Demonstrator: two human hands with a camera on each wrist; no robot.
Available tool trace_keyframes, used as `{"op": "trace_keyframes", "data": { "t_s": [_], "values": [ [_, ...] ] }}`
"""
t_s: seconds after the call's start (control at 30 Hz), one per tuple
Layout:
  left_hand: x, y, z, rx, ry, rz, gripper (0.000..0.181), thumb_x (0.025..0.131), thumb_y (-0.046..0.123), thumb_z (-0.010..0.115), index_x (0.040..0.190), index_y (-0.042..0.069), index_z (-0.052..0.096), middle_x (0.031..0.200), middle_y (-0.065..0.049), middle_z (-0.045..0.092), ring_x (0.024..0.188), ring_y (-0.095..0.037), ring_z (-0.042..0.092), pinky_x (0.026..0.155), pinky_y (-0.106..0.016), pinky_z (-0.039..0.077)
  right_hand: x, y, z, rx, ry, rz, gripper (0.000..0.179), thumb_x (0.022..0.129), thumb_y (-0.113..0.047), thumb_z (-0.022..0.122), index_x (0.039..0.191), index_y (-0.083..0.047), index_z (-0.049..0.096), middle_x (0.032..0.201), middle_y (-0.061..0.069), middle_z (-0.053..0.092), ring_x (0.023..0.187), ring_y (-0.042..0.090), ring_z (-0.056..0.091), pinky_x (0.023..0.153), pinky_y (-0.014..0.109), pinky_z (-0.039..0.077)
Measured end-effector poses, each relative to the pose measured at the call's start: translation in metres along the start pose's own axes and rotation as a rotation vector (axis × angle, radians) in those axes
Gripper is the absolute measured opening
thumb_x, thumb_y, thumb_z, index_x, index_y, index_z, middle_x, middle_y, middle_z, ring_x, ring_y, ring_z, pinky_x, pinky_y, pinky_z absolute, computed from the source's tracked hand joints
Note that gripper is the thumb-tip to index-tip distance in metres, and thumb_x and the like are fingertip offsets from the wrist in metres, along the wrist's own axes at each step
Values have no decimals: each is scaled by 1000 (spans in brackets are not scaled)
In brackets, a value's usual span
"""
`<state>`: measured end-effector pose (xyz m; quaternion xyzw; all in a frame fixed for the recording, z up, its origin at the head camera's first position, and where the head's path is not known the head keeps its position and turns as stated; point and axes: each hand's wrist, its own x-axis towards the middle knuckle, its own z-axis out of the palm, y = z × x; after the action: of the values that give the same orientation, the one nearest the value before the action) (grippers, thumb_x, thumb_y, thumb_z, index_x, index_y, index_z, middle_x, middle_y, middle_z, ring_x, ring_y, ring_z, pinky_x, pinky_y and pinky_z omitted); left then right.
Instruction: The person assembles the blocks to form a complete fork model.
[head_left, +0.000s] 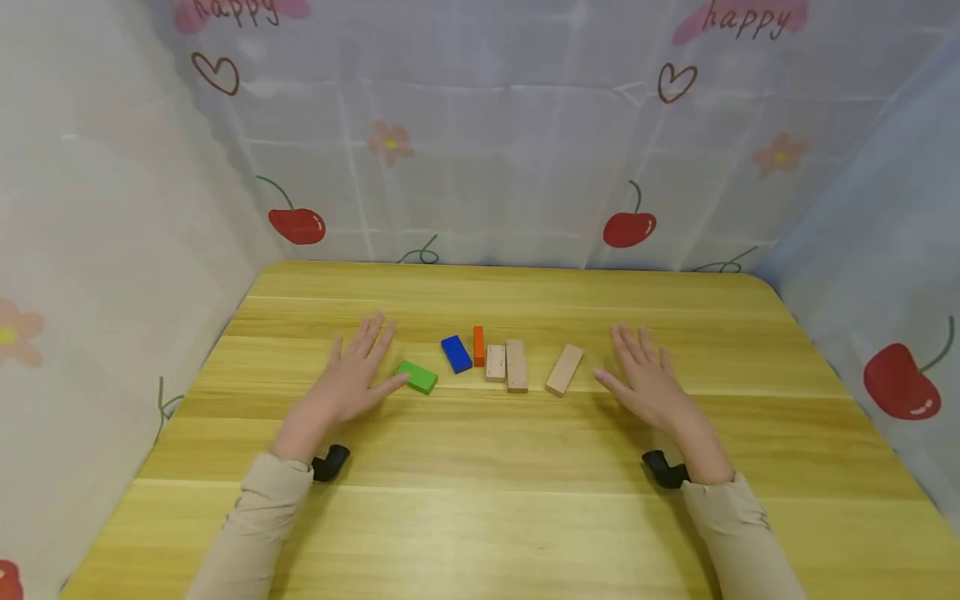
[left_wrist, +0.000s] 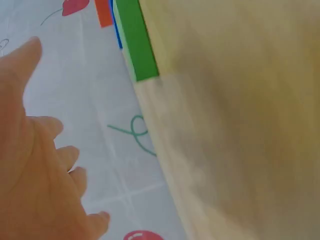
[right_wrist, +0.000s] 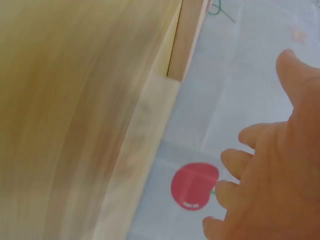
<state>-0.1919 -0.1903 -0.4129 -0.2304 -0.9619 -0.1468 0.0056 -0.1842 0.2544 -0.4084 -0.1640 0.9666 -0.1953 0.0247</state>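
Observation:
Both hands hover palm down with fingers spread, one on each side of a loose row of small blocks. My left hand is nearest the green block; its thumb overlaps that block's edge in the head view, while the left wrist view shows a gap. Right of the green block lie a blue block, a narrow orange block, a short wooden block and a longer wooden block. A tilted wooden block lies nearest my right hand, which holds nothing.
The blocks lie on a wood-grain table with rounded far corners. Behind it hangs a pale curtain printed with cherries, flowers and hearts, with similar cloth at both sides. Black wrist mounts show beneath the beige sleeves.

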Motion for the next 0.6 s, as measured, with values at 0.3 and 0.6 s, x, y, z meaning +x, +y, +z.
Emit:
{"op": "trace_keyframes", "data": {
  "t_s": [0.3, 0.6],
  "values": [
    [-3, -3, 15, -178, -101, 34, 70, 96, 42, 50, 151, 10, 20, 154, -14, 12, 139, -33, 6, 104, -62, 7, 21, -12, 18, 134, 11, -102, 84, 94, -37, 56, 148, 4, 6, 151, 26, 9, 137, 40, 1, 104, 62, 3],
    [0, -18, 28, -333, -67, 97, 50, 95, 20, 57, 141, 7, 43, 144, -17, 36, 135, -38, 21, 104, -60, 13, 28, -18, 38, 205, -32, -122, 91, 86, -35, 68, 145, 10, 15, 149, 29, 10, 137, 41, 6, 104, 60, 11]
  ]
}}
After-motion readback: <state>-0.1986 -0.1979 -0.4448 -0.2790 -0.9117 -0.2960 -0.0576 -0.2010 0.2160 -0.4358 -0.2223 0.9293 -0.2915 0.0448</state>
